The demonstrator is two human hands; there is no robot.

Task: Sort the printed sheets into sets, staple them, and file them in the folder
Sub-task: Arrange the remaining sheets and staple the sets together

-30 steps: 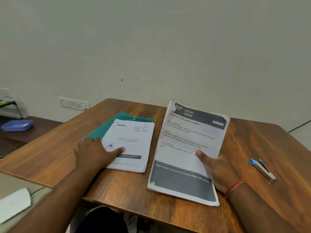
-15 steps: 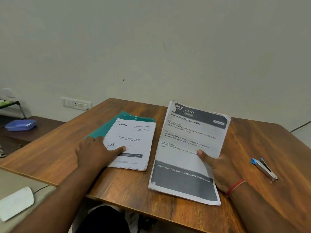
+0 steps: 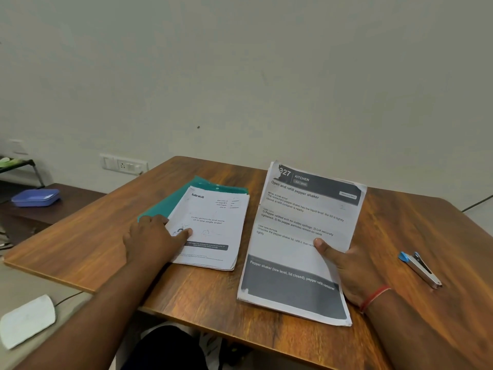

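My right hand point(image 3: 344, 265) grips a stack of printed sheets point(image 3: 296, 236) headed "Kitchen", thumb on top and fingers underneath, with the far end tilted up off the table. To the left, a thinner "blinkit" stack point(image 3: 213, 225) lies on a green folder point(image 3: 170, 201). My left hand point(image 3: 152, 236) rests on this stack's left edge, fingers flat. A silver stapler with a blue tip point(image 3: 420, 268) lies on the table to the right of my right hand.
The wooden table point(image 3: 106, 236) has its front edge close to me. A blue box point(image 3: 36, 196) sits on a low dark bench at the left. A white pad with a cable point(image 3: 26, 319) lies below the table's left corner. A wall socket point(image 3: 122, 164) is behind.
Both hands and both stacks stay nearly as they were; only the view has shifted slightly.
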